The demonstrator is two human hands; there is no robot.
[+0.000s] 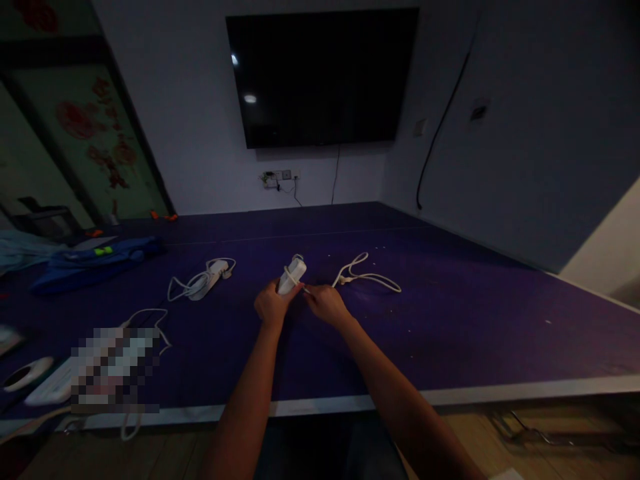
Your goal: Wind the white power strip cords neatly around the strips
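Observation:
Above the purple tabletop [450, 320], my left hand [271, 304] is closed around a white power strip [293, 276], which tilts up away from me. A turn of white cord wraps across the strip's body. My right hand [326, 304], just beside it, pinches that cord close to the strip. From my right hand the rest of the white cord [373, 275] runs out to the right and lies in a loose loop on the table. The underside of the strip and my inner fingers are hidden.
Left of my hands lies another white power strip [209, 280] with its cord coiled round it. Further left are blue cloth [95, 263], a partly blurred-out pale strip with cord [60, 383], and a white oval object [29, 373]. A television [325, 80] hangs on the wall.

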